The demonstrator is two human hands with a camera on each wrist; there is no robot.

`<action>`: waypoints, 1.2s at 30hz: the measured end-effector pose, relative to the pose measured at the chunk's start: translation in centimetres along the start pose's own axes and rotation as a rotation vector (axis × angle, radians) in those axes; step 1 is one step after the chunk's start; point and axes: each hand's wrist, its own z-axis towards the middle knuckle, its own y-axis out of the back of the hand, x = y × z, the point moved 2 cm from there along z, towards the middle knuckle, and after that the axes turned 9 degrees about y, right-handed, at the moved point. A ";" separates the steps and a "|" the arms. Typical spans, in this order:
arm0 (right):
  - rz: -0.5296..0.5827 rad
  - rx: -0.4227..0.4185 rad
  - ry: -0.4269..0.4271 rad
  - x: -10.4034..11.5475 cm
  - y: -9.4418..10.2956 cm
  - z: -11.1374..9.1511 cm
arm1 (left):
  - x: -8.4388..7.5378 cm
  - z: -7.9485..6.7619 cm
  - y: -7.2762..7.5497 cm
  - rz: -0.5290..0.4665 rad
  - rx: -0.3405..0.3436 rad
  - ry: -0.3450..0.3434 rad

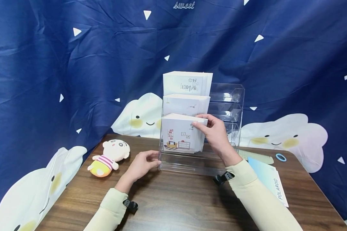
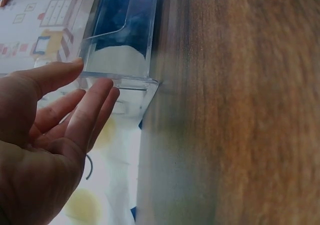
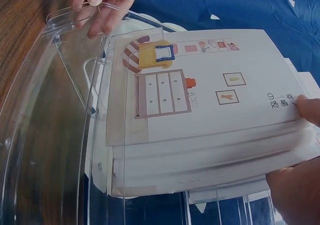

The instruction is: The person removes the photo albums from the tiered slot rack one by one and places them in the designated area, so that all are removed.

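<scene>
A clear plastic tiered rack (image 1: 191, 166) stands on the table, with white booklets upright in the left half of its tiers. My right hand (image 1: 217, 131) grips the front stack of booklets (image 1: 176, 128) by its upper right corner, thumb on the printed cover and fingers behind. That cover shows a drawer chest (image 3: 165, 94) and a yellow armchair. At the rack's lower left corner, my left hand (image 1: 141, 165) touches the side panel, its fingers fairly straight in the left wrist view. Behind the front stack rise a middle stack (image 1: 176, 104) and a taller back stack (image 1: 173, 81).
A plush doll (image 1: 110, 158) in a striped top lies left of the rack. To the right are a pale comb (image 1: 258, 157), a blue ring (image 1: 280, 157) and a blue-and-white POLAROID packet (image 1: 269, 179). A dark blue curtain (image 1: 104, 57) hangs right behind the table.
</scene>
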 end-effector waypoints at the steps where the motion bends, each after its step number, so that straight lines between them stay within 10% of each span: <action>1: -0.002 0.000 0.002 0.0 0.0 0.0 | 0.0 0.0 0.0 0.000 0.001 0.000; 36: -0.022 -0.008 0.035 1.7 1.2 0.0 | 0.0 0.0 -0.1 -0.002 -0.001 -0.002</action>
